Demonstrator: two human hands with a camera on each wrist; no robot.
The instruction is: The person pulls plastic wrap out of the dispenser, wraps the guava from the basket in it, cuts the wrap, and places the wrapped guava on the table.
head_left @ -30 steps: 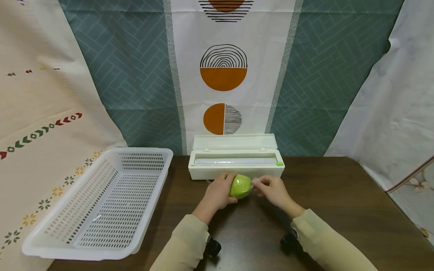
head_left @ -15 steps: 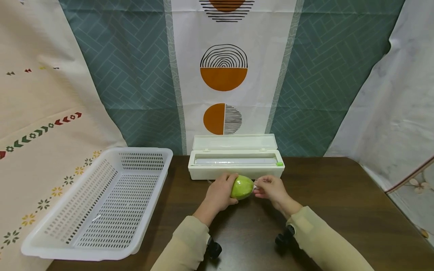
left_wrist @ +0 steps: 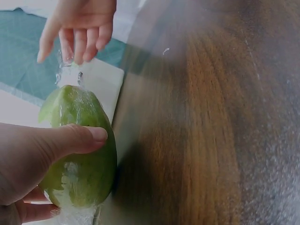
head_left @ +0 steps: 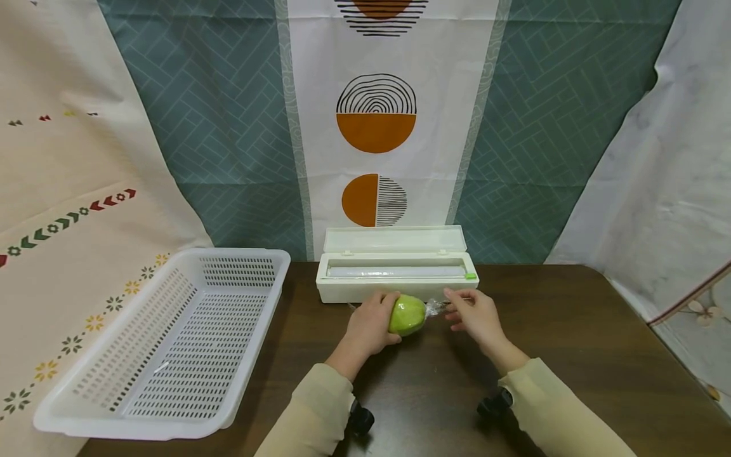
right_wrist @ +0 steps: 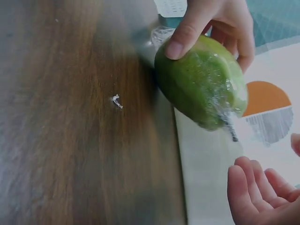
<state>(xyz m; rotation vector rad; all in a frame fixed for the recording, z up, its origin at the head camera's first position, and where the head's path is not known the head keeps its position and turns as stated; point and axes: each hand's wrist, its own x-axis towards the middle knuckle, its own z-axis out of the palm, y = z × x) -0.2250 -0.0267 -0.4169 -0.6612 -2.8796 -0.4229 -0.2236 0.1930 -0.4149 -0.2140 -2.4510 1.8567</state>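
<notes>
A green fruit [head_left: 407, 315], mango-like in shape, is wrapped in clear cling film in front of the dispenser. My left hand [head_left: 368, 322] grips it from the left, with the thumb [left_wrist: 86, 139] lying across its side in the left wrist view. From the fruit's right end sticks out a twisted tail of cling film [head_left: 434, 308]. My right hand [head_left: 478, 317] is just right of that tail, its fingers loosely bent and holding nothing. In the right wrist view a gap shows between its fingertips [right_wrist: 243, 161] and the tail. Bunched film [left_wrist: 77, 214] also shows at the other end.
Behind the hands stands a white cling film dispenser [head_left: 394, 291], lid raised, roll inside, a green slider at its right. A white perforated basket [head_left: 273, 298] sits left. A tiny film scrap [right_wrist: 117, 101] lies on the brown table [head_left: 571, 355].
The right hand has let go of the film at the fruit's right end and moved slightly right, uncovering the twisted tail. The left hand keeps its grip, almost unmoved.
</notes>
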